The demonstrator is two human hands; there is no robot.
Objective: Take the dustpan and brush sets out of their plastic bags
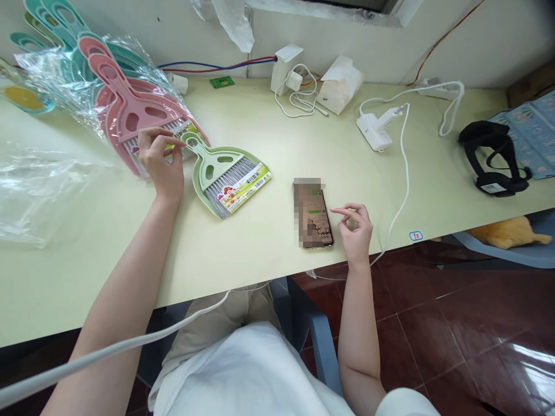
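A light-green mini dustpan and brush set (225, 169) lies on the table with a printed label across its grey bristles. My left hand (161, 159) is at its looped handle, thumb and index finger pinched together at the handle's tip. Behind this hand, pink dustpan sets (145, 104) rest in clear plastic. A phone (318, 216) with a lit, partly blurred screen lies flat on the table. Just right of it is my right hand (356, 228), fingers stretched toward the phone and slightly apart, holding nothing.
Teal dustpan sets (71, 29) are stacked at the back left, near a clear plastic bag (34, 190). White chargers (375, 130) and cables run along the wall side. A black headset (494, 159) sits at the right. A blue chair (321, 341) stands below the table edge.
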